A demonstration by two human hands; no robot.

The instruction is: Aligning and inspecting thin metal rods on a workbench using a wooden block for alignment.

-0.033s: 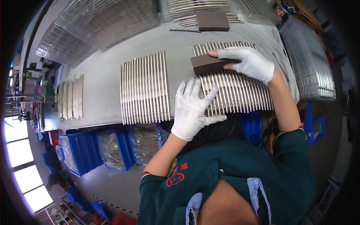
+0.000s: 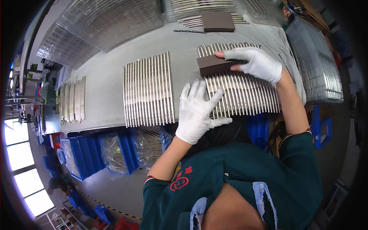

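My right hand point(image 2: 258, 63), in a white glove, grips a dark brown sanding block point(image 2: 214, 66) and presses it onto the far end of a row of shiny metal rods point(image 2: 249, 94) lying side by side on the grey table point(image 2: 103, 88). My left hand point(image 2: 197, 111), also gloved, lies flat with its fingers spread on the near left part of the same row. It holds nothing.
A second row of rods point(image 2: 147, 90) lies mid-table and a third point(image 2: 73, 99) at the far left. Another brown block point(image 2: 217, 21) and a thin dark bit point(image 2: 189, 31) lie at the back. Clear ribbed trays point(image 2: 103, 23) are stacked behind and at the right point(image 2: 318, 65). Blue bins point(image 2: 88, 153) stand below the table's edge.
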